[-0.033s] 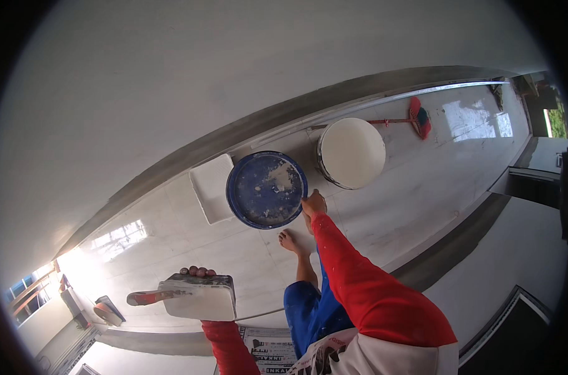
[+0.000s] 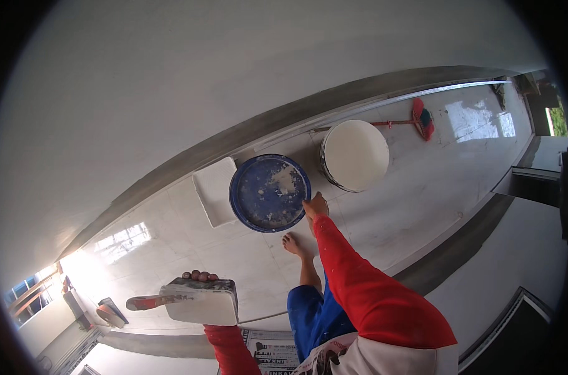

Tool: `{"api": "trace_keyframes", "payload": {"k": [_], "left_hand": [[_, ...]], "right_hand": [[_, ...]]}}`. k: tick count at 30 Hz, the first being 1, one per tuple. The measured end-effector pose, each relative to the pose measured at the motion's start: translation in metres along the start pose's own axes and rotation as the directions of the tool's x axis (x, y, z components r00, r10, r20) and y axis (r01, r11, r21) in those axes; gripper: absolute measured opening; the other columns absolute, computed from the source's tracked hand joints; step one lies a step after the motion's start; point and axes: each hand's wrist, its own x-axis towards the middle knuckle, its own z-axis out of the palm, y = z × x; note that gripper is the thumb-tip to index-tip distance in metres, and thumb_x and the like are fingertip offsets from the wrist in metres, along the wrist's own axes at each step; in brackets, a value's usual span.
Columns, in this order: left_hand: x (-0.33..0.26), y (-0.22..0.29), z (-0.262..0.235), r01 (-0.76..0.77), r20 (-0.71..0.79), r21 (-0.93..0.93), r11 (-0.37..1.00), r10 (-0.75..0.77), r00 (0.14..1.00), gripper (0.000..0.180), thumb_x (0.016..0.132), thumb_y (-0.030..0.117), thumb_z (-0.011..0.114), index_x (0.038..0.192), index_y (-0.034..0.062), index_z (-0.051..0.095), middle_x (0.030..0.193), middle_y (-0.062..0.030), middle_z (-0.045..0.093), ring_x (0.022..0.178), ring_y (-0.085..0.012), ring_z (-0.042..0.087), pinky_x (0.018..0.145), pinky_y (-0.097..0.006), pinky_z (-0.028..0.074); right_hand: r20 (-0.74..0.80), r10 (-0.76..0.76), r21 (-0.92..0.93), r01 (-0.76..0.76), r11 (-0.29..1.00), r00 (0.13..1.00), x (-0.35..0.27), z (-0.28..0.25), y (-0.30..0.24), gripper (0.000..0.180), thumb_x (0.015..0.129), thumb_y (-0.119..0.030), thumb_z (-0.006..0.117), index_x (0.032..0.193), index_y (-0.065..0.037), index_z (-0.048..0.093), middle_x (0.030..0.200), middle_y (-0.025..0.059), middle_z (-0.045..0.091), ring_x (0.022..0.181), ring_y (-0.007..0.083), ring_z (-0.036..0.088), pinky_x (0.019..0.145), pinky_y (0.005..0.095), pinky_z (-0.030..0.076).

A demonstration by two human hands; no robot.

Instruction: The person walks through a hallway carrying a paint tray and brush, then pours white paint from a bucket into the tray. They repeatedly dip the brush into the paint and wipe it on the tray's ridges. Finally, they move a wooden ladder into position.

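Note:
Fingers of my left hand (image 2: 200,275) curl over the far side of a smeared rectangular pan (image 2: 212,307) at the lower left, whose broad face is white; the palm is hidden under it. Across the pan lies a scraper (image 2: 147,303), its worn red handle sticking out to the left. My right hand (image 2: 317,205) reaches forward and grips the right rim of a round blue lid (image 2: 259,200), spattered with dried pale material. Just right of that hand stands a bucket (image 2: 356,156) with a smooth off-white surface inside its rim.
Left of the lid a shallow white tray (image 2: 210,197) sits on the pale tiled floor (image 2: 396,200). Behind the bucket lies a red-headed broom (image 2: 421,119) along the wall (image 2: 221,69). My bare foot (image 2: 291,244) is below the lid. Printed sheets (image 2: 271,350) lie near me.

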Motion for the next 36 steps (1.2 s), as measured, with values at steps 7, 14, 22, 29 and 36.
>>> {"api": "trace_keyframes", "payload": {"k": [7, 14, 22, 29, 36], "left_hand": [[-0.001, 0.003, -0.016, -0.037, -0.032, 0.058, 0.998, 0.039, 0.999, 0.039, 0.093, 0.036, 0.054, 0.111, 0.0013, 0.05, 0.102, -0.0132, 0.054, 0.1, -0.028, 0.055, 0.098, -0.044, 0.043], [-0.022, 0.004, -0.007, 0.016, 0.035, 0.146, 0.989, -0.021, 0.999, 0.037, 0.095, 0.035, 0.051, 0.112, 0.0027, 0.056, 0.107, -0.0142, 0.056, 0.103, -0.0282, 0.056, 0.098, -0.043, 0.044], [-0.023, -0.002, 0.001, 0.093, 0.083, 0.115, 0.989, -0.103, 0.991, 0.046, 0.093, 0.045, 0.051, 0.114, 0.0046, 0.058, 0.108, -0.0147, 0.058, 0.104, -0.0298, 0.056, 0.096, -0.044, 0.044], [-0.008, 0.002, -0.014, 0.213, 0.105, 0.06, 0.975, -0.219, 0.97, 0.051, 0.092, 0.055, 0.045, 0.118, 0.0132, 0.061, 0.114, -0.0149, 0.057, 0.104, -0.0322, 0.057, 0.095, -0.047, 0.043], [0.016, -0.038, -0.035, 0.285, 0.065, 0.086, 0.955, -0.291, 0.954, 0.052, 0.091, 0.053, 0.051, 0.116, 0.0086, 0.06, 0.107, -0.0134, 0.057, 0.1, -0.0301, 0.056, 0.094, -0.046, 0.043]], "right_hand": [[-0.165, -0.074, 0.002, 0.076, 0.997, 0.983, 0.021, 0.036, 0.01, 0.061, 0.072, -0.034, 0.076, 0.113, 0.002, 0.049, 0.106, 0.0256, 0.062, 0.096, 0.0416, 0.062, 0.086, 0.0449, 0.049], [-0.231, -0.076, 0.387, 0.164, 0.907, 0.97, 0.006, 0.024, 0.01, 0.037, 0.077, -0.027, 0.069, 0.095, 0.003, 0.059, 0.089, 0.0236, 0.065, 0.084, 0.0395, 0.064, 0.076, 0.0449, 0.049], [0.133, -0.059, 0.926, -0.103, 0.363, 0.989, -0.03, -0.048, 0.035, 0.024, 0.079, -0.019, 0.07, 0.096, -0.003, 0.065, 0.084, 0.0064, 0.067, 0.067, 0.0165, 0.064, 0.058, 0.0337, 0.05], [-0.025, 0.192, 1.0, 0.027, -0.008, 0.981, -0.008, -0.106, 0.112, 0.012, 0.084, -0.019, 0.068, 0.091, -0.017, 0.059, 0.078, -0.0049, 0.06, 0.059, 0.0056, 0.052, 0.055, 0.0252, 0.045], [-0.103, 0.342, 0.992, 0.123, -0.036, 0.934, 0.056, -0.105, 0.145, 0.014, 0.084, -0.02, 0.068, 0.093, -0.013, 0.06, 0.081, -0.0037, 0.058, 0.073, 0.0095, 0.054, 0.064, 0.0352, 0.048]]}}
